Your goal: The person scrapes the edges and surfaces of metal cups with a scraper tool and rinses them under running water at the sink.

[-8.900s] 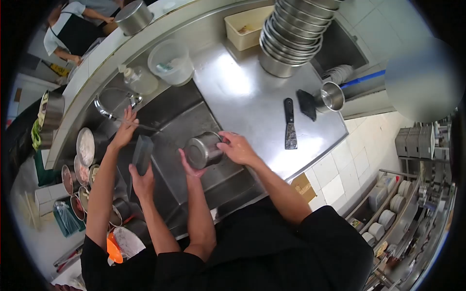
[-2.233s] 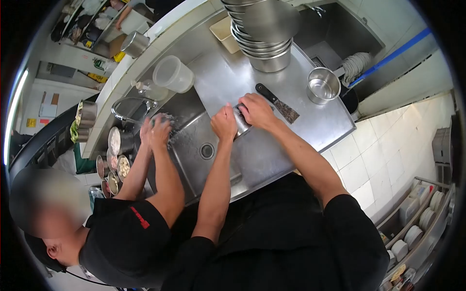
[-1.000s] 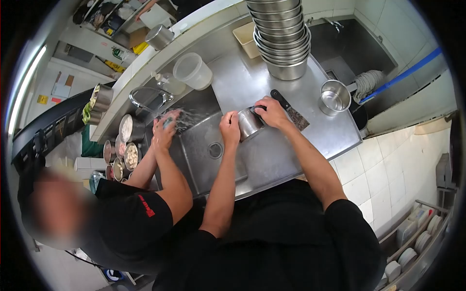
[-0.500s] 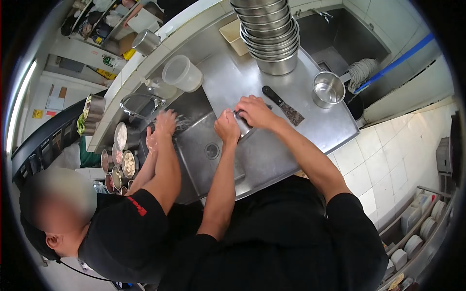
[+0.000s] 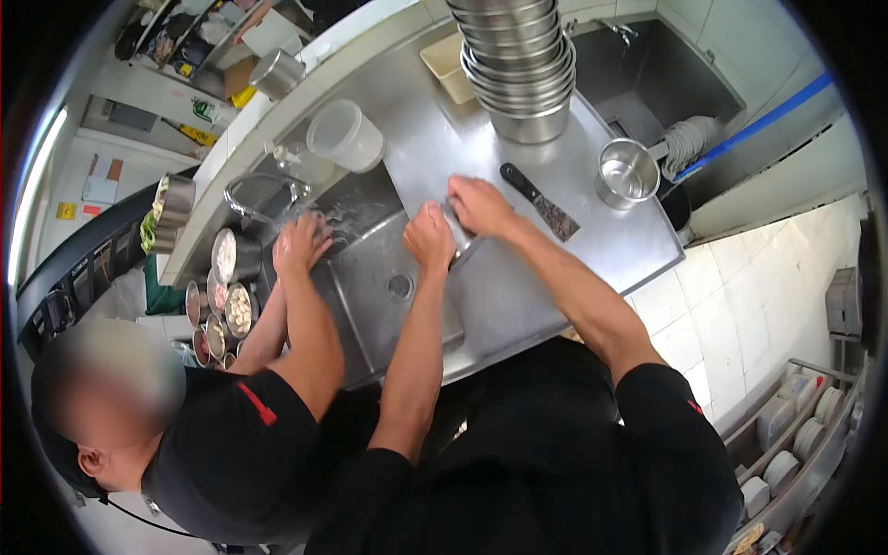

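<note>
A small shiny metal container [image 5: 459, 233] is at the edge where the sink meets the steel counter, mostly covered by my hands. My left hand [image 5: 430, 236] is closed around its left side. My right hand [image 5: 478, 205] is closed at its upper right side; what its fingers hold, if anything, is hidden. To the right lies a scraper [image 5: 542, 203] with a black handle and stained blade, flat on the counter. Beyond it stands a metal pot [image 5: 628, 173] with a handle.
A co-worker's hands [image 5: 301, 242] are at the running faucet [image 5: 268, 190] on my left. Stacked steel pots [image 5: 529, 120] stand behind, near a cream tub [image 5: 448, 69] and a translucent plastic bucket [image 5: 346, 136]. Several containers of food [image 5: 240, 310] line the left side.
My right hand has shifted slightly left on the metal container, its fingers more curled. The co-worker's hands have moved down and left at the water.
</note>
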`<action>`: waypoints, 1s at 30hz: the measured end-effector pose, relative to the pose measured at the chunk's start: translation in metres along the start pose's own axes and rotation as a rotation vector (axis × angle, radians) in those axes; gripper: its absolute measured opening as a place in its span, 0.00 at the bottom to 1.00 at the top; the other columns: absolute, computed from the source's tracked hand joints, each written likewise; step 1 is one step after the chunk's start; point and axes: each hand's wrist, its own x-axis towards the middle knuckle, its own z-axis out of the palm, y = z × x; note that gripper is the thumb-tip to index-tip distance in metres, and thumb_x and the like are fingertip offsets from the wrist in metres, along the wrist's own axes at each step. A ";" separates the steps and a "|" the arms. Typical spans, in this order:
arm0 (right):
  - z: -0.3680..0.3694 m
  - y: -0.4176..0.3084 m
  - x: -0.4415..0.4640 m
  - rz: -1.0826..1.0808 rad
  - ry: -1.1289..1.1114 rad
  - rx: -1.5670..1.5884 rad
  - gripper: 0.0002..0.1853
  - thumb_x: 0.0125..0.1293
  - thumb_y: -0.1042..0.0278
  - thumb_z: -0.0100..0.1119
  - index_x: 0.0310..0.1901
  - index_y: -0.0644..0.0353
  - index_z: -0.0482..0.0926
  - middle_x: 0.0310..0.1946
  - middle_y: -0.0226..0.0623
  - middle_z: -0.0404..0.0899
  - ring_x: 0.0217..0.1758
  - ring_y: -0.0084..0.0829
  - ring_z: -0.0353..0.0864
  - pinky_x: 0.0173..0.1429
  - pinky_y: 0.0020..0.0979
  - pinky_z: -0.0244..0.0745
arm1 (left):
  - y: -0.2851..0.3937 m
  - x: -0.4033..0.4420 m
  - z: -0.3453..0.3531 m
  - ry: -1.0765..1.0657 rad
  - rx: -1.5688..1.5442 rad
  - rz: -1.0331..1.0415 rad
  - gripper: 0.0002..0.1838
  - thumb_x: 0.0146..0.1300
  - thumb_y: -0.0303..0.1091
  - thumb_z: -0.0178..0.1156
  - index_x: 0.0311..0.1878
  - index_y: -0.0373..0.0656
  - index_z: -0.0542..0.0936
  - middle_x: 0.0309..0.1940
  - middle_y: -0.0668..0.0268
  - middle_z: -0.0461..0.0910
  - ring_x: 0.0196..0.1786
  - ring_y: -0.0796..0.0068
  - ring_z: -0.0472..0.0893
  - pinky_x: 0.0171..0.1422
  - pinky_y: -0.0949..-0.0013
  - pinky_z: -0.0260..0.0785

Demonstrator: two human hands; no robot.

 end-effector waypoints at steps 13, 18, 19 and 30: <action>0.009 -0.011 -0.001 0.014 -0.009 -0.033 0.04 0.61 0.70 0.52 0.35 0.61 0.73 0.33 0.51 0.79 0.40 0.55 0.78 0.43 0.51 0.71 | -0.006 -0.002 -0.002 -0.009 -0.075 -0.074 0.22 0.68 0.45 0.46 0.32 0.36 0.81 0.32 0.43 0.80 0.38 0.35 0.77 0.42 0.40 0.63; 0.000 0.000 0.001 0.005 -0.080 0.128 0.08 0.63 0.68 0.54 0.38 0.64 0.72 0.35 0.51 0.79 0.43 0.54 0.78 0.47 0.48 0.72 | -0.008 0.002 -0.006 0.042 -0.149 -0.052 0.21 0.67 0.45 0.46 0.32 0.38 0.82 0.28 0.44 0.80 0.34 0.37 0.78 0.41 0.41 0.65; 0.005 0.007 -0.003 0.009 -0.072 0.131 0.08 0.63 0.68 0.54 0.38 0.64 0.72 0.35 0.51 0.79 0.43 0.54 0.78 0.47 0.48 0.72 | -0.014 0.002 -0.004 0.038 -0.146 -0.045 0.21 0.67 0.45 0.46 0.32 0.38 0.82 0.28 0.44 0.80 0.34 0.37 0.78 0.41 0.41 0.65; 0.006 0.019 -0.022 0.440 -0.088 0.076 0.15 0.60 0.61 0.56 0.39 0.64 0.82 0.44 0.52 0.82 0.51 0.51 0.80 0.58 0.45 0.73 | -0.043 0.003 -0.006 -0.021 -0.411 -0.041 0.15 0.62 0.35 0.49 0.30 0.31 0.77 0.22 0.45 0.73 0.25 0.47 0.72 0.35 0.53 0.62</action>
